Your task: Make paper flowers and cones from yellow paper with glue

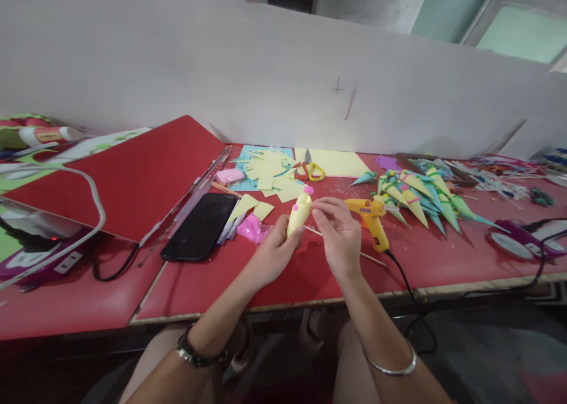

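Note:
My left hand (275,243) is wrapped round a pale yellow paper cone (299,212) that has small pink blobs on its wide end. At the cone's upper right edge, my right hand (339,233) pinches with thumb and forefinger; whatever lies between those fingertips is too small to make out. A yellow glue gun (374,221) lies just right of my right hand. Left of my left hand is a lump of bright pink clay (251,229) in clear wrapping. A thin stick (372,259) lies partly hidden behind my right hand.
Several finished paper cones (419,197) are piled at the right. Behind my hands are yellow paper scraps (268,170) and scissors (310,169). A black phone (199,227) lies left, near a red board (128,179). Power strips (48,256) and cables sit at the sides.

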`<action>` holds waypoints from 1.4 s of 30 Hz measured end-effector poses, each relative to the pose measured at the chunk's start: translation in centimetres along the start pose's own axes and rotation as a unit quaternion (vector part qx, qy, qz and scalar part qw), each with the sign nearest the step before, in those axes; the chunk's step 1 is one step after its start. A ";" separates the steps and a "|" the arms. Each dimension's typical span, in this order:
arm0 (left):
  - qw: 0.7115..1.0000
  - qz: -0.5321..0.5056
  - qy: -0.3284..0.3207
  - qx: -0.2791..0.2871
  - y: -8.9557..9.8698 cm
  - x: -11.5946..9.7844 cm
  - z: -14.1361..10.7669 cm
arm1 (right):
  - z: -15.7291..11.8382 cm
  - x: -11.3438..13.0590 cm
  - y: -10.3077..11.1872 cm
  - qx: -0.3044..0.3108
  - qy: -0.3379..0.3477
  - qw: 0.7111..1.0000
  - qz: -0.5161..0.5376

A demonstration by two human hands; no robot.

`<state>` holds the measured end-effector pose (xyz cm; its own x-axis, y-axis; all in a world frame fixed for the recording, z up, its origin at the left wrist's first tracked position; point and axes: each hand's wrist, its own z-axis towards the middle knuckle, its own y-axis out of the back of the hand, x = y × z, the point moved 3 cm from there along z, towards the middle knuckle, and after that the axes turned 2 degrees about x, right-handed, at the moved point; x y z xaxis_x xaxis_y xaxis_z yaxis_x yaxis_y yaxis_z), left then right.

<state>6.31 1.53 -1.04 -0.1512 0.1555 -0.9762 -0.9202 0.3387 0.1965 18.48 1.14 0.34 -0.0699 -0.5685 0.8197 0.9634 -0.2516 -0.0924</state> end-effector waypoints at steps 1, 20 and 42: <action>1.000 0.011 -0.003 0.001 -0.1 -0.2 -0.1 | 0.0 0.0 -0.1 0.010 0.001 1.000 -0.004; 0.987 0.150 -0.053 -0.021 -0.6 -0.9 -0.4 | -0.4 -0.5 -0.7 0.016 -0.044 0.999 0.021; 0.944 0.328 -0.038 0.024 2.7 -1.2 -0.4 | 0.6 -0.1 0.1 0.159 -0.035 0.987 0.006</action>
<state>3.86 1.84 0.60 -0.6547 0.4110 -0.6344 -0.6203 0.1875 0.7617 18.77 1.65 0.64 -0.0504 -0.5118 0.8576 0.9974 0.0190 0.0700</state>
